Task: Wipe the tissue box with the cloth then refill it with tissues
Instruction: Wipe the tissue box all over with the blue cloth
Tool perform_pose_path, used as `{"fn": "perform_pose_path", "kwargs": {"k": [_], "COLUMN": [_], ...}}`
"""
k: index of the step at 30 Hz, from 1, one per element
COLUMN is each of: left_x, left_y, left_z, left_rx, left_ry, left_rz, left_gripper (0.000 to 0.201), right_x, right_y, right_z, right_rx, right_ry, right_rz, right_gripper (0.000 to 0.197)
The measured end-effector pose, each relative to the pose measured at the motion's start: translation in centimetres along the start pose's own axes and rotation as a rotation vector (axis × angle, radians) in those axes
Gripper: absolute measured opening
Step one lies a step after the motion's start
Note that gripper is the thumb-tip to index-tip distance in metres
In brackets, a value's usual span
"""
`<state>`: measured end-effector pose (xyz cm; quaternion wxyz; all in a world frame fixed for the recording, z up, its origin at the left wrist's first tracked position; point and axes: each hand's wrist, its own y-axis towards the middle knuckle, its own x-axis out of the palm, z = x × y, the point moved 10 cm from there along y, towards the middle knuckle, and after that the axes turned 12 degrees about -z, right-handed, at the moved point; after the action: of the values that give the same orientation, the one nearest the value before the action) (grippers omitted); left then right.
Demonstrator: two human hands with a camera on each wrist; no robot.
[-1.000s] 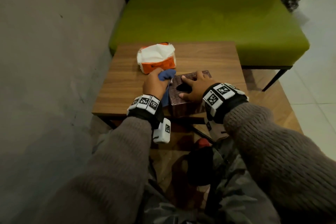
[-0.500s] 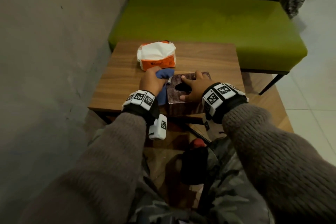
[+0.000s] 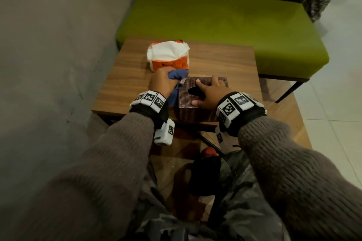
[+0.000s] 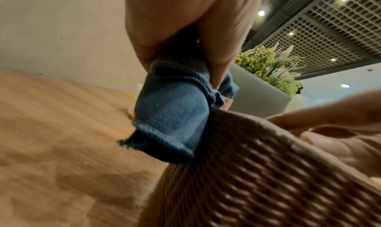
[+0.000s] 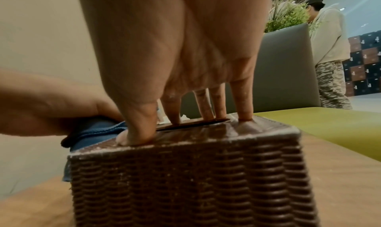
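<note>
One tissue box (image 3: 197,103), one cloth (image 3: 177,75), one tissue pack (image 3: 168,57)

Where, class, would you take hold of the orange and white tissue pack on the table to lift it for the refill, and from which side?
Probably across its orange band, from above, thumb on one long side and fingers on the other. The tissue pack lies flat on the table, soft and puffed on top, so the loose white wrap would crumple. Its near edge is crowded by the left hand with the cloth.

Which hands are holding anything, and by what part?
Left hand grips the bunched middle of the blue cloth. Right hand only presses on the brown woven tissue box top.
</note>
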<state>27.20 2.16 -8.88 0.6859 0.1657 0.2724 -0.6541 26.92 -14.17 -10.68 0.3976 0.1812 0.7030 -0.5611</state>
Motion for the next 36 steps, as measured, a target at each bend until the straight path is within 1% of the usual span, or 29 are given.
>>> {"fn": "perform_pose_path", "kwargs": {"k": [3, 6, 7, 10, 13, 14, 16, 17, 19, 21, 23, 24, 26, 29, 32, 34, 36], "left_x": [0.6, 1.1, 1.4, 2.4, 1.8, 1.6, 1.1, 0.7, -0.2, -0.6, -0.8, -0.9, -0.7, -0.2, 0.4, 0.7, 1.2], "left_y": [-0.7, -3.7, -5.0, -7.7, -7.3, -6.9, -6.0, -5.6, -4.9, -3.8, -2.6, -2.1, -1.3, -0.8, -1.8, -3.4, -5.4], "left_z": [-0.1, -1.0, -1.4, -1.3, -1.3, -1.2, -1.1, -1.0, -0.9, -0.7, -0.3, 0.0, 0.6, 1.3, 0.8, 0.0, -1.1], "left_rx": [-0.013, -0.004, 0.004, 0.016, -0.007, -0.018, -0.034, -0.039, -0.044, -0.031, -0.012, -0.012, -0.014, -0.015, -0.022, -0.031, -0.055], "left_ry": [0.035, 0.014, -0.007, -0.033, -0.020, 0.008, 0.082, 0.124, 0.182, 0.211, 0.208, 0.212, 0.220, 0.197, 0.131, 0.049, -0.018], "left_rz": [0.009, 0.080, 0.100, 0.067, 0.094, 0.081, 0.045, 0.042, 0.041, 0.025, 0.004, -0.009, -0.026, -0.019, 0.021, 0.044, 0.053], "left_gripper": [0.013, 0.025, 0.024, 0.006, 0.008, 0.008, 0.002, 0.005, 0.016, 0.019, 0.014, 0.010, 0.004, 0.001, 0.006, 0.005, 0.010], "right_x": [0.0, -0.2, -0.2, -0.5, -0.9, -1.0, -1.2, -1.3, -1.3, -0.9, -0.7, -0.5, 0.3, 1.5, 1.5, 1.2, 0.8], "right_y": [0.0, 0.0, 0.0, -0.1, -0.6, -0.7, -1.0, -1.2, -1.8, -2.3, -2.3, -2.1, -1.4, -0.8, -0.6, -0.5, -0.4], "right_z": [0.1, 0.1, 0.0, 0.2, 0.3, 0.2, 0.1, 0.0, -0.1, -0.7, -1.8, -2.5, -3.5, -3.5, -3.3, -3.3, -3.5], "right_rx": [0.020, 0.025, 0.026, 0.024, 0.027, 0.032, 0.044, 0.045, 0.049, 0.041, -0.016, -0.068, -0.172, -0.204, -0.195, -0.192, -0.193], "right_ry": [0.015, 0.018, 0.015, 0.001, -0.033, -0.054, -0.089, -0.104, -0.144, -0.178, -0.164, -0.131, -0.077, 0.004, 0.011, 0.010, 0.001], "right_rz": [0.008, 0.016, 0.018, 0.036, 0.068, 0.071, 0.049, 0.031, 0.009, 0.015, 0.072, 0.096, 0.072, 0.002, 0.018, 0.029, 0.042], "right_gripper": [0.084, 0.085, 0.085, 0.086, 0.085, 0.084, 0.080, 0.076, 0.072, 0.075, 0.083, 0.089, 0.092, 0.088, 0.087, 0.086, 0.086]}}
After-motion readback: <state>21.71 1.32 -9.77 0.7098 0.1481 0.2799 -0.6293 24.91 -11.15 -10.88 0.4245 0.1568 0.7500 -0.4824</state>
